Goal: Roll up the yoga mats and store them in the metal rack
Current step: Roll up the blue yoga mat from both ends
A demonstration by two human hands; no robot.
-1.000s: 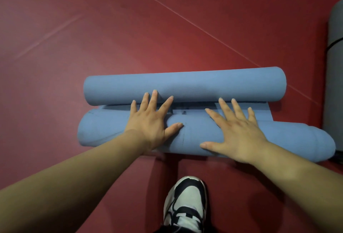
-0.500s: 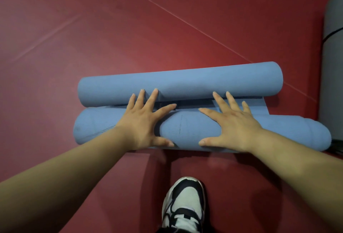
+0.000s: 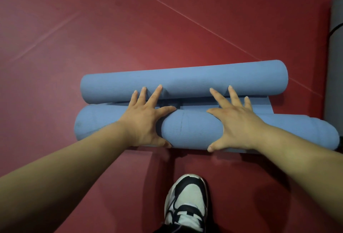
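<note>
a: from the left: our left hand [image 3: 146, 119] lies flat, fingers spread wide, pressing the near roll [image 3: 191, 130] of the blue yoga mat [image 3: 306, 105] on the red floor [image 3: 92, 37], fingertips touching the far roll [image 3: 185, 80].
b: it dents under our palms, so we judge it soft, light, grippy. best gripped round the roll's middle.
a: right hand [image 3: 239, 121] likewise splayed, pressing, holding nothing.
b: our shoe [image 3: 187, 201] sits just behind; a grey rolled mat [image 3: 336, 65] crowds the right end.
</note>
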